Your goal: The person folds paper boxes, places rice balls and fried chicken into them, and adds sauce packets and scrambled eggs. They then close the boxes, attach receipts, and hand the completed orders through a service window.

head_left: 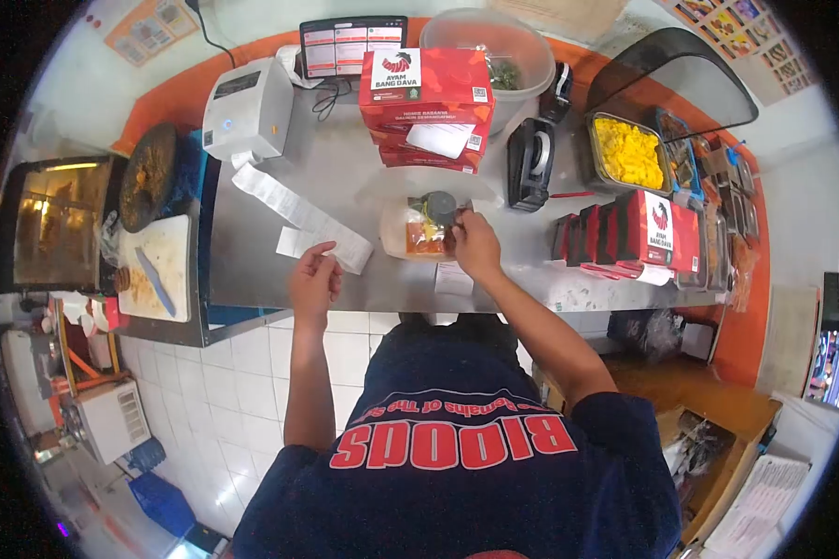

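In front of me on the steel table sits an open, pale food box (393, 231). Inside it are a clear packet with orange contents (425, 238) and a round dark lid (438, 207). My right hand (476, 246) is closed in a pinch at the box's right side, beside the lid; whether it grips the lid or the box edge is hidden. My left hand (315, 279) hovers over or rests at the printed receipt strip (312, 222), fingers loosely bent and apart, with nothing visible in them. Another paper slip (453, 279) lies below the box.
Stacked red boxes (427, 93) stand behind, with a tub (531, 56) near them. A label printer (250, 107) is at left, a tape dispenser (529, 163) at right. More red boxes (657, 233) and a yellow-filled container (629, 154) line the right. A knife (156, 281) lies on a cutting board.
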